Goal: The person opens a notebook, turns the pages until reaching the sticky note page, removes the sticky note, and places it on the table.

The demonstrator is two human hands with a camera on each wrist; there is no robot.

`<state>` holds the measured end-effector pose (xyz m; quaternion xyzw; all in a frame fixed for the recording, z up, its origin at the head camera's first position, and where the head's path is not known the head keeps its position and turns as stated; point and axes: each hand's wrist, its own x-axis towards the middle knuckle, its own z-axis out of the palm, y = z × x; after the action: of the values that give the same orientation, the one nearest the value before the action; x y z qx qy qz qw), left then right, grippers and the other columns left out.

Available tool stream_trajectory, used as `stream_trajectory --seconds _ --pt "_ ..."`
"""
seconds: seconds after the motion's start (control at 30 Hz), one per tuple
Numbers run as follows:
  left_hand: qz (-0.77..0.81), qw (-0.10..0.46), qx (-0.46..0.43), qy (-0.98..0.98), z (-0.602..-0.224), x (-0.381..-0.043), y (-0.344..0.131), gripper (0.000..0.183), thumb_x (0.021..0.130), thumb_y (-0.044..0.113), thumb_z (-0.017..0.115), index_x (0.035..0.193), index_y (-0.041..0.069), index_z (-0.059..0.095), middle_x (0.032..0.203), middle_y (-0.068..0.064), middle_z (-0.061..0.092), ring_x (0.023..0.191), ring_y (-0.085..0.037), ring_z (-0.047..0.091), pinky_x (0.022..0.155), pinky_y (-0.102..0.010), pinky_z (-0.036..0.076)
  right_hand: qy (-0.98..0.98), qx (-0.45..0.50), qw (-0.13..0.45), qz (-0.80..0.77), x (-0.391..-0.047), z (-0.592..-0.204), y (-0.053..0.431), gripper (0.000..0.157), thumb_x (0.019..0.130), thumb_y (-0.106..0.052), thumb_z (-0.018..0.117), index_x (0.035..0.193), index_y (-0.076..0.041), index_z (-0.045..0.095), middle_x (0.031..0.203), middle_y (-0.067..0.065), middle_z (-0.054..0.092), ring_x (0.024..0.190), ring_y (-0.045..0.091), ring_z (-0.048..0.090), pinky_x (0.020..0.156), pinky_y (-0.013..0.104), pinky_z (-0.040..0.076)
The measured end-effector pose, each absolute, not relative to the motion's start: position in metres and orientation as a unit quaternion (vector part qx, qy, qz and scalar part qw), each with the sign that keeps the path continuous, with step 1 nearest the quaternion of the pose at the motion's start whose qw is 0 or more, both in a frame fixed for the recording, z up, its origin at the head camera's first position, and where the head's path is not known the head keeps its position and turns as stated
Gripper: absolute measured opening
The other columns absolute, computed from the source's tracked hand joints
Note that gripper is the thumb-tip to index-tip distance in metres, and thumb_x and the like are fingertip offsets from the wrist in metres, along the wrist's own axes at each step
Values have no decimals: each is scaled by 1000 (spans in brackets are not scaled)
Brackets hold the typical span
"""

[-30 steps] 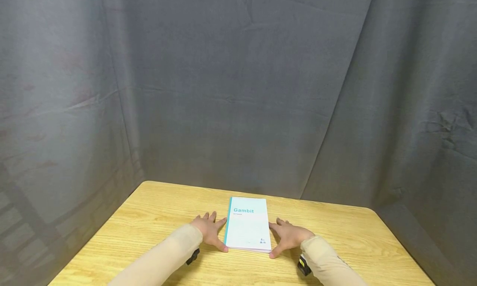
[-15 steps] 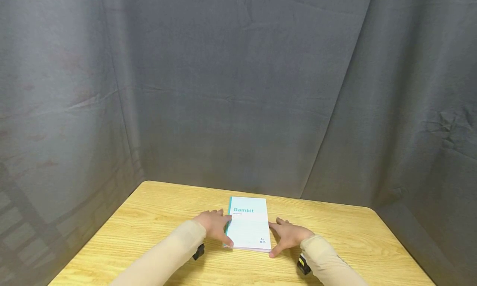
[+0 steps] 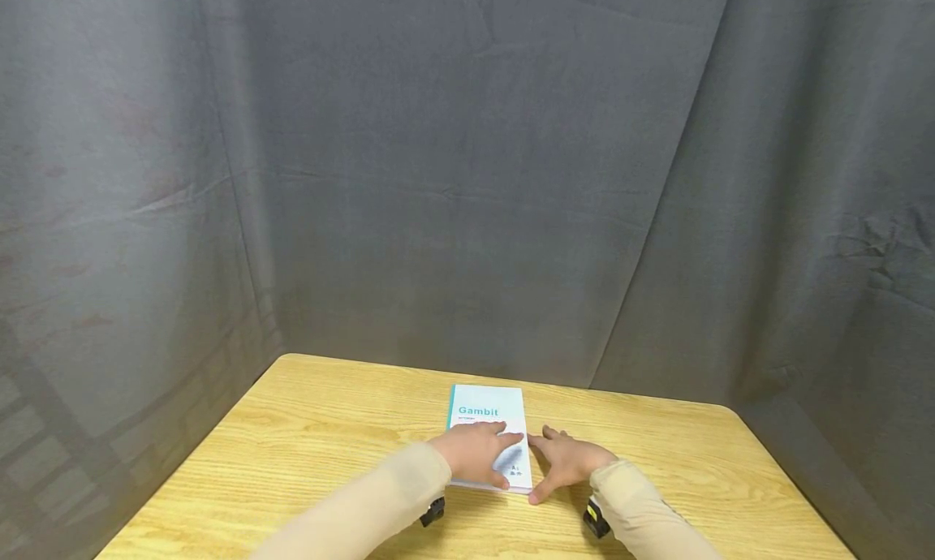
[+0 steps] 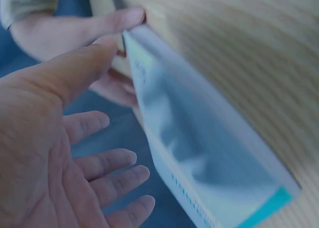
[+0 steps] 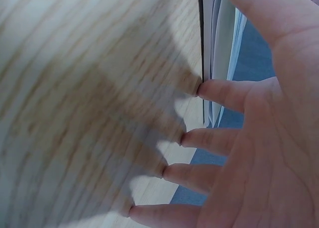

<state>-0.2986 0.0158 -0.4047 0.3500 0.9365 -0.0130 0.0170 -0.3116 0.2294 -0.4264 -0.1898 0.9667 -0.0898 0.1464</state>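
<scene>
A white notebook (image 3: 504, 406) with a teal spine and the word "Gambit" lies flat on the wooden table. Over its lower half is my left hand (image 3: 478, 453), fingers spread; its shadow falls across the cover (image 4: 184, 138). In the left wrist view that hand (image 4: 60, 143) holds nothing, and its thumb reaches toward a corner of the notebook, near my right hand (image 4: 84, 34). Beside the notebook's right edge, my right hand (image 3: 573, 461) has its fingertips on the table. The right wrist view shows its straight fingers (image 5: 227, 96), one right at the page edges (image 5: 217, 49).
The wooden table (image 3: 351, 398) has rounded far corners. Grey fabric (image 3: 453, 178) hangs behind it and along both sides. A dark wrist camera (image 3: 595, 518) sits under the right sleeve, and another (image 3: 433, 511) under the left.
My left hand has lifted from beside the notebook's left edge and moved right over its cover. The right hand and the notebook have stayed in place.
</scene>
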Motion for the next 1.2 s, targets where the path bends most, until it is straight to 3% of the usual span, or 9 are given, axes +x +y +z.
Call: stream_trajectory --seconds 0.9,1.2 --pt "-122 42 363 923 -418 -301 44 59 80 55 67 134 56 44 141 5 51 120 -18 56 89 -37 54 966 -188 154 -93 -311 -425 228 104 65 -52 83 146 -5 38 149 32 30 130 60 33 97 75 31" --pt "-110 50 364 924 -416 -301 44 57 79 52 70 132 53 48 134 6 54 112 -15 60 81 -35 56 967 -188 152 -78 -312 -425 228 104 64 -54 82 146 -7 39 149 31 31 129 59 34 97 74 33"
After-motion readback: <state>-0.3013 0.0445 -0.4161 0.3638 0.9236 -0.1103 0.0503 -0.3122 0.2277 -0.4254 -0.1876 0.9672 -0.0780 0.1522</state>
